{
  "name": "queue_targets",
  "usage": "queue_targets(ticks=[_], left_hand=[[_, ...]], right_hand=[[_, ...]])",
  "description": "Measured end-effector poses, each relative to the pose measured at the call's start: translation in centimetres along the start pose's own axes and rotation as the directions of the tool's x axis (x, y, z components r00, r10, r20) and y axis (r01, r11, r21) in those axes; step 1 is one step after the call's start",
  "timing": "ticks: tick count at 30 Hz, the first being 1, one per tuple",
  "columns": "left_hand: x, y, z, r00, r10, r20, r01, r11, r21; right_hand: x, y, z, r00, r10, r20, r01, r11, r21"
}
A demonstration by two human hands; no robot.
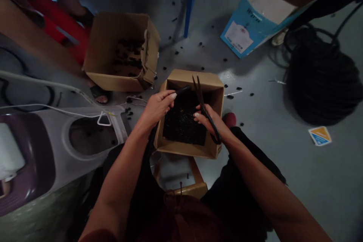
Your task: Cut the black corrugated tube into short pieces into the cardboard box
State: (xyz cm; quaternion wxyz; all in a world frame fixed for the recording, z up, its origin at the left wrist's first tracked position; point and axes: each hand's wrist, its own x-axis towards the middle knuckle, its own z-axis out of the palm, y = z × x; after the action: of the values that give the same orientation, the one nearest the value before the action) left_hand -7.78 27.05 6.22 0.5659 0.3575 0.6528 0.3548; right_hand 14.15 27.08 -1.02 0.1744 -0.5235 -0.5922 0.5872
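Note:
Between my knees stands an open cardboard box (187,148), with many small black pieces (184,126) inside. Over its left side my left hand (160,106) is closed around a black ribbed tube (183,90), whose end sticks out to the right past my thumb. My right hand (209,119) grips a pair of dark scissors (202,100) above the box's right side. Their blades point away from me and stand slightly apart, a short way right of the tube's end. The scissors do not touch the tube.
Another cardboard box (110,80) with dark pieces lies ahead left, near another person's foot (101,96). A blue-and-white carton (244,30) and a large black coil (323,79) stand right. Small black bits are scattered on the grey floor. A plastic stool (61,136) is at left.

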Motion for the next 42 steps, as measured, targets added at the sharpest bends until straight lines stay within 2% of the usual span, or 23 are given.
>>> queue_targets(ticks=[6, 19, 30, 36, 38, 42], left_hand=[[0.1, -0.7, -0.1, 0.999, -0.035, 0.023, 0.036, 0.996, -0.078], [0.0, -0.8, 0.1, 0.995, -0.074, 0.073, 0.082, 0.989, -0.119], [-0.2, -0.7, 0.9, 0.990, -0.108, 0.092, 0.117, 0.988, -0.100], [-0.2, -0.8, 1.0, 0.986, -0.118, 0.118, 0.131, 0.985, -0.116], [-0.3, -0.7, 1.0, 0.985, -0.120, 0.127, 0.138, 0.980, -0.141], [-0.3, -0.8, 1.2, 0.979, -0.131, 0.159, 0.161, 0.967, -0.199]], right_hand=[[-0.8, 0.0, 1.3, 0.995, 0.001, 0.096, 0.001, 1.000, -0.020], [-1.4, -1.5, 1.1, 0.975, 0.013, 0.223, -0.010, 1.000, -0.014], [-1.3, -1.0, 0.6, 0.975, -0.012, 0.222, 0.006, 1.000, 0.028], [-1.4, -1.8, 0.3, 0.968, -0.030, 0.248, 0.042, 0.998, -0.043], [-1.4, -1.8, 0.4, 0.974, -0.038, 0.222, 0.057, 0.995, -0.081], [-1.3, -1.4, 0.5, 0.994, -0.069, 0.082, 0.086, 0.967, -0.238]])
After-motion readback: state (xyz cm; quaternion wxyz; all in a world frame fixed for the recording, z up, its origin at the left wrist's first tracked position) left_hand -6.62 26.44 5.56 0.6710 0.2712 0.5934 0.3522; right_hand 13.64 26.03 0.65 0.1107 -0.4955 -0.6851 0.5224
